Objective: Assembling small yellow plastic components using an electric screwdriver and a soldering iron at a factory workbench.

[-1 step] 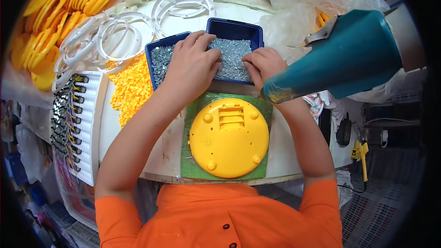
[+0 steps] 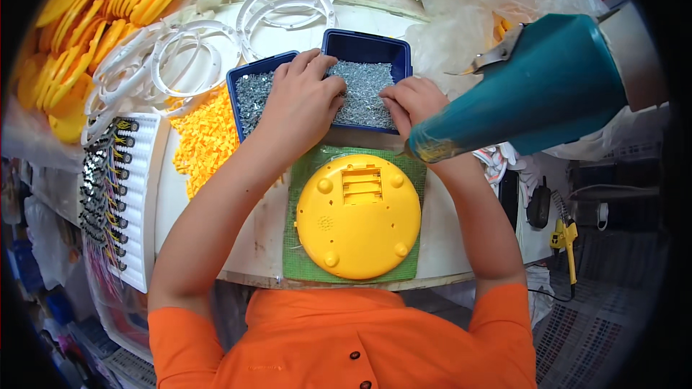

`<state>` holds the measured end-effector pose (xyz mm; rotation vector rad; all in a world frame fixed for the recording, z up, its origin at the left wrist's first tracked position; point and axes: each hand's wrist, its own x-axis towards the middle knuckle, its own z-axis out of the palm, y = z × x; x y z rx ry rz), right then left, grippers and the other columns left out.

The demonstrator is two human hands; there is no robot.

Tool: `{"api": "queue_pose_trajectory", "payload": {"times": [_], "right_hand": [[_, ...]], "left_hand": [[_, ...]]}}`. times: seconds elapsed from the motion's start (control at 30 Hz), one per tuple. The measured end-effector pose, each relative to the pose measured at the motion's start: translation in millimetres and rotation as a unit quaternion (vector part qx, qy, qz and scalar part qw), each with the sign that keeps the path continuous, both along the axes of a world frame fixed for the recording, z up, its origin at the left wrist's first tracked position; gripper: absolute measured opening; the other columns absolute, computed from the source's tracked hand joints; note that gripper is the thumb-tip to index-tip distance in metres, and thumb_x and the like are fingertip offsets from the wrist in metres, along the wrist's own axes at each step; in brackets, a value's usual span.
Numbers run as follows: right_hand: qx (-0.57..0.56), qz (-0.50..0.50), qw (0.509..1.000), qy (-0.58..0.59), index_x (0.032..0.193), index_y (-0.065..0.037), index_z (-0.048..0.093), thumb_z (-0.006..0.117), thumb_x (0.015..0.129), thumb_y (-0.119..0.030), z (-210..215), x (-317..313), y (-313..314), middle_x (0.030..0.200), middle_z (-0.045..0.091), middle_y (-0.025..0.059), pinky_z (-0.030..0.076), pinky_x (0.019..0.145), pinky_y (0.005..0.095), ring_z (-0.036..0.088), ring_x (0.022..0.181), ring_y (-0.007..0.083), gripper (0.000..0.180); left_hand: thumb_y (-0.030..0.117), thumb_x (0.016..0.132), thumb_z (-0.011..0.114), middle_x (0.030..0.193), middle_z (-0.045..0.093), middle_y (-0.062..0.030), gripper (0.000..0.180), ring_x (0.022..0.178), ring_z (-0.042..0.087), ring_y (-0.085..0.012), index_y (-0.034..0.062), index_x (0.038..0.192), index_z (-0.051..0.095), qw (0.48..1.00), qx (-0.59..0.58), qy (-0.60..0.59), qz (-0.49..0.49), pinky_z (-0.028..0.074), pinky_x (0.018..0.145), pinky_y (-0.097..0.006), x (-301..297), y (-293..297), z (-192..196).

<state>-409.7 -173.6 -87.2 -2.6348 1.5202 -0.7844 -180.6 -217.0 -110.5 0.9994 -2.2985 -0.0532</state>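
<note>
Two dark blue bins [image 2: 401,49] stand side by side, filled with small silvery screws [image 2: 360,94]. My left hand [image 2: 299,94] reaches over the place where the bins meet, its fingers bent down toward the screws and the tips partly hidden. At the right side of the right bin, my right hand [image 2: 414,101] has its thumb and fingers drawn together over the screws; anything between them is too small to make out. Below both hands, a round yellow plastic housing [image 2: 360,234] lies on a green mat [image 2: 292,259], its open battery compartment at the far side.
A teal cone-shaped nozzle [image 2: 548,86] hangs over my right forearm. Loose yellow pieces [image 2: 205,137], white rings [image 2: 191,57] and a white tray [image 2: 148,194] of wired parts lie left. Yellow discs [image 2: 68,50] pile up at the far left. A yellow-handled tool [image 2: 569,241] hangs right.
</note>
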Motion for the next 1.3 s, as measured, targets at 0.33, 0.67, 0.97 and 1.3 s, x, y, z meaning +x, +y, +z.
{"api": "queue_pose_trajectory", "payload": {"times": [0.33,0.67,0.97,1.3], "right_hand": [[0.13,-0.169,0.953,-0.216,0.102,-0.001,0.073,0.067,0.094,-0.003,3,-25,124,0.092,0.069,0.0089,0.048,0.068,0.0323,0.064,0.08,0.0207,0.01],[0.072,-0.258,0.932,-0.245,0.103,0.002,0.074,0.067,0.092,0.002,-40,3,187,0.092,0.069,0.0111,0.053,0.076,0.0311,0.066,0.082,0.0209,0.014],[0.087,-0.237,0.931,-0.263,0.109,0.002,0.072,0.064,0.094,0.001,-23,-15,163,0.093,0.07,0.0078,0.05,0.072,0.028,0.063,0.083,0.0154,0.018],[-0.086,-0.021,0.995,-0.037,0.104,-0.003,0.072,0.072,0.092,-0.011,-10,4,16,0.098,0.067,0.0114,0.051,0.082,0.0365,0.064,0.093,0.0269,0.015]], "left_hand": [[0.017,0.086,0.076,0.113,0.068,-0.002,0.01,0.117,0.059,-0.0246,0.0115,0.092,0.071,0.999,-0.001,0.047,-0.008,0.044,0.096,-0.044,-4,-3,-5],[0.008,0.099,0.065,0.092,0.07,-0.0081,0.008,0.086,0.067,-0.0208,0.002,0.104,0.066,0.94,0.263,0.219,0.009,0.052,0.078,-0.032,17,61,13],[0.005,0.094,0.072,0.095,0.071,-0.004,0.01,0.089,0.065,-0.0106,-0.0008,0.102,0.069,0.83,0.434,0.336,0.097,0.053,0.082,-0.027,74,141,-9],[0.003,0.092,0.07,0.108,0.074,-0.0136,0.011,0.098,0.07,-0.0297,0.0025,0.103,0.071,0.917,0.281,0.27,0.084,0.055,0.089,-0.038,55,170,-29]]}}
